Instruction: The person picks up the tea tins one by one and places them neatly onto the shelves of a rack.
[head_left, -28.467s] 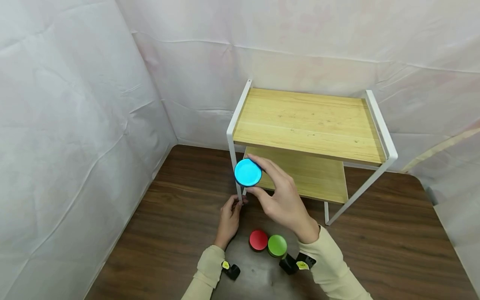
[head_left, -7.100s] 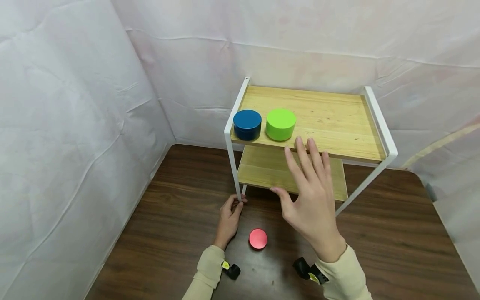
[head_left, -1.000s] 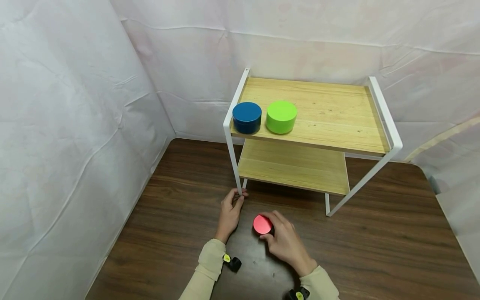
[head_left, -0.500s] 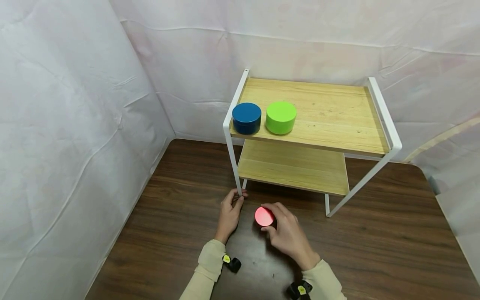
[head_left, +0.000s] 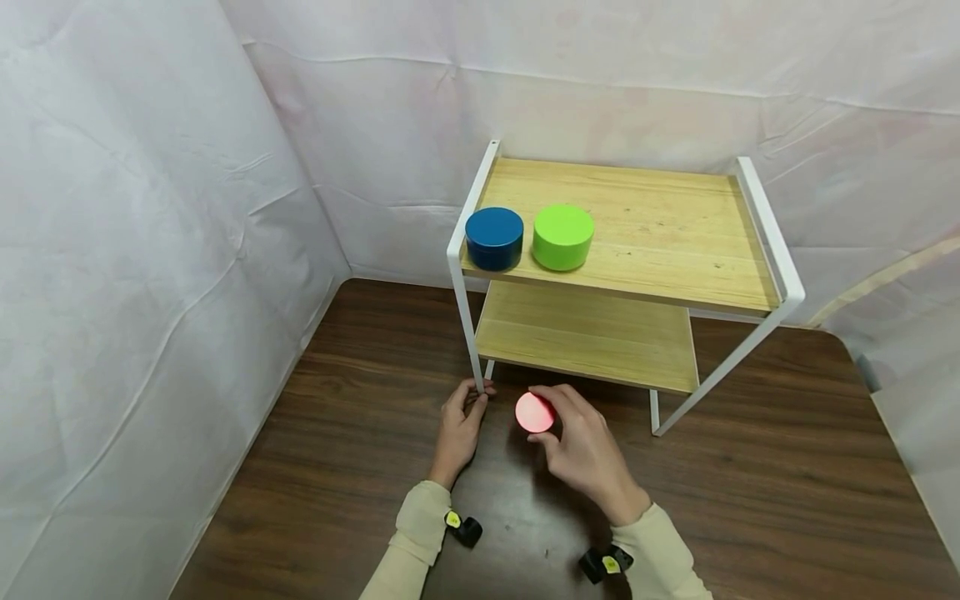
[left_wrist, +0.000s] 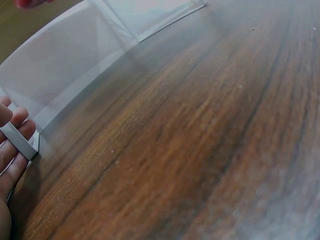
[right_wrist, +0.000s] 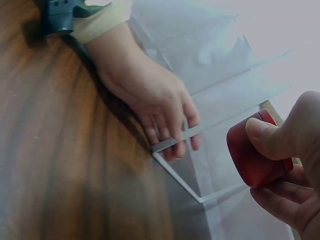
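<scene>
My right hand point(head_left: 588, 454) pinches a round red tin point(right_wrist: 255, 150) between thumb and fingers. In the right wrist view the tin hangs above the tabletop, its side towards the camera. My left hand point(head_left: 456, 429) grips the foot of the front left leg point(head_left: 467, 325) of a small two-tier shelf; the right wrist view shows its fingers point(right_wrist: 172, 117) around the white bar. On the upper board point(head_left: 660, 233) a dark blue tin point(head_left: 494, 239) sits at the front left corner. Beside it, a small gap to the right, stands a lime green tin point(head_left: 562, 238).
The lower board point(head_left: 592, 333) of the shelf lies beneath the upper one. White side rails point(head_left: 768, 233) rise slightly above the top. Dark wood table point(head_left: 337, 467) surrounds the shelf, with pale cloth point(head_left: 600, 83) hanging behind and at the left.
Blue and green tins went onto the upper board earlier. Over the last second my right hand has raised the red tin from the table towards the shelf. My left hand stays at the leg.
</scene>
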